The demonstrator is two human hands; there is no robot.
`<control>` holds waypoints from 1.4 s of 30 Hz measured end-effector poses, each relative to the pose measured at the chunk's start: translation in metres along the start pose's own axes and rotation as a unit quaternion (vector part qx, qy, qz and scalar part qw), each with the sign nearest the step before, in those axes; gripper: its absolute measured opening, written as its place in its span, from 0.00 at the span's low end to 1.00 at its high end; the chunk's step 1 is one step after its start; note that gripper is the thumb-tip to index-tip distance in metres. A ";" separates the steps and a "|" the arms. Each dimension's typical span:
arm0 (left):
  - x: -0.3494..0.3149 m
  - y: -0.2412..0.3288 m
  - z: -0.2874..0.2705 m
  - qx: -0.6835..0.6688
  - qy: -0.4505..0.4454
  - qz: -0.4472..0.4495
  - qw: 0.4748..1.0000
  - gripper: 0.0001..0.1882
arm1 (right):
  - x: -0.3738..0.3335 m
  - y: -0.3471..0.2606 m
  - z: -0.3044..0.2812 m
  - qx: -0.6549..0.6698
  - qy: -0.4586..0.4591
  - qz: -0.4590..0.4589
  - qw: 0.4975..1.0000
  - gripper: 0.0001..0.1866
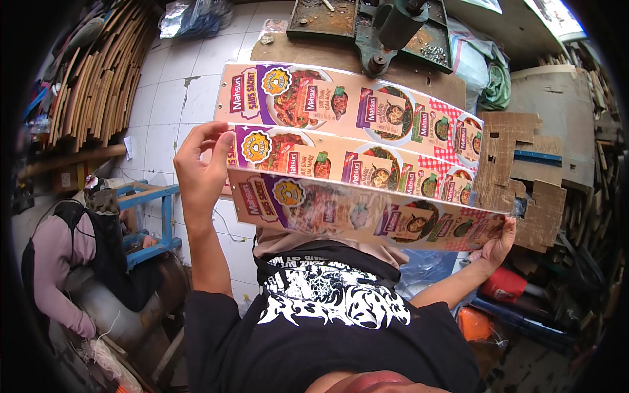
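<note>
1. Far left of frame: another person (62,259) in a pink sleeve and dark vest, bent over beside a blue wooden frame (154,219). Upper left: a stack of curved wooden strips (98,72) leaning by the white tiled floor (170,85).
2. Left of centre: left hand (200,167) raised, fingers curled shut around the left ends of the printed card strips (347,157), thumb on the near face.
3. Centre: the strips run across the middle of the frame, fanned into three overlapping tiers, pink and purple with food pictures. The nearest strip (367,219) is blurred. Below them, the person's black printed shirt (327,308).
4. Top centre: a wooden surface (308,52) carrying a dark metal press (386,29), behind the strips.
5. Lower right: right hand (499,245) closed on the right end of the nearest strip, fingers partly hidden behind it.
6. Right: a notched cardboard piece (524,177) just beyond the strips' right ends; red and orange items (488,304) below it.
</note>
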State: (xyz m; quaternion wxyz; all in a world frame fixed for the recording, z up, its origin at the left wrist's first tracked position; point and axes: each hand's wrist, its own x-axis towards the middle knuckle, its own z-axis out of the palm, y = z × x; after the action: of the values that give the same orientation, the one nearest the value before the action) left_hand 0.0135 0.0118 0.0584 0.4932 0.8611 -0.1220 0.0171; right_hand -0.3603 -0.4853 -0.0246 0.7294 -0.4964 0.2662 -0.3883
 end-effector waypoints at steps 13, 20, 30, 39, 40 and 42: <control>0.040 0.019 0.084 0.167 -0.319 0.299 0.884 0.12 | -0.012 0.015 -0.030 -0.037 0.003 -0.068 0.997 0.11; 0.056 0.016 0.095 0.144 -0.389 0.211 0.885 0.09 | -0.014 0.022 -0.040 -0.026 0.006 -0.051 0.998 0.12; 0.056 0.009 0.099 0.107 -0.346 0.161 0.918 0.07 | -0.012 0.028 -0.055 -0.014 0.007 -0.061 0.998 0.11; 0.067 -0.067 -0.019 0.031 0.055 -0.002 0.998 0.09 | -0.012 0.026 -0.047 0.026 -0.026 -0.061 0.997 0.10; 0.066 -0.082 -0.029 0.031 0.077 -0.016 0.996 0.10 | -0.011 0.025 -0.033 0.043 -0.033 -0.063 0.997 0.10; 0.058 -0.083 -0.034 0.078 0.106 -0.014 0.991 0.10 | -0.006 0.023 -0.027 0.059 -0.042 -0.064 0.995 0.10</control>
State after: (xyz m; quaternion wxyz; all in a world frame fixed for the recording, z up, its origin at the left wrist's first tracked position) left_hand 0.0919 0.0696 0.0141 0.4353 0.8917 -0.0554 0.1107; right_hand -0.3778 -0.4896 -0.0555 0.7415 -0.4848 0.1794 -0.4278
